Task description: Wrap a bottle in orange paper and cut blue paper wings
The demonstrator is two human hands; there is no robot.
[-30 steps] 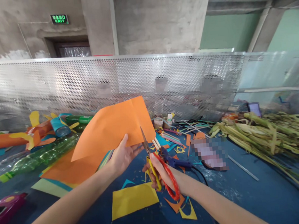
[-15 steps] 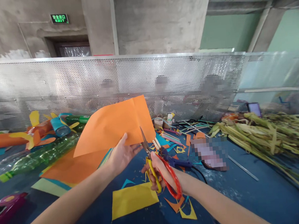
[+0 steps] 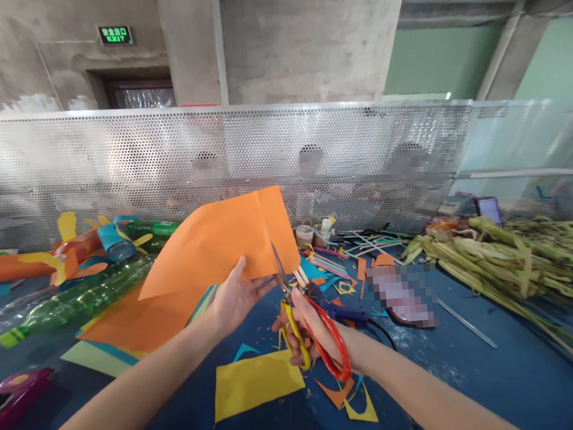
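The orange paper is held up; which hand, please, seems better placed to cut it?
Right, probably: the right hand holds the scissors at the lower edge of the orange paper, which occupies the left hand.

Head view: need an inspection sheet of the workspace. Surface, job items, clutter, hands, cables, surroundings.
Surface: blue tabletop, small scraps scattered on it.
Job items: orange paper, lifted; scissors with red and yellow handles, blade overlapping the paper's lower edge.
Clutter: yellow paper, green plastic bottle, corn husks, blue glue gun.
Hands: left hand holds the paper; right hand holds the scissors.
Cables: black cable beside the right forearm.
Surroundings: perforated metal screen with people behind; lit exit sign.
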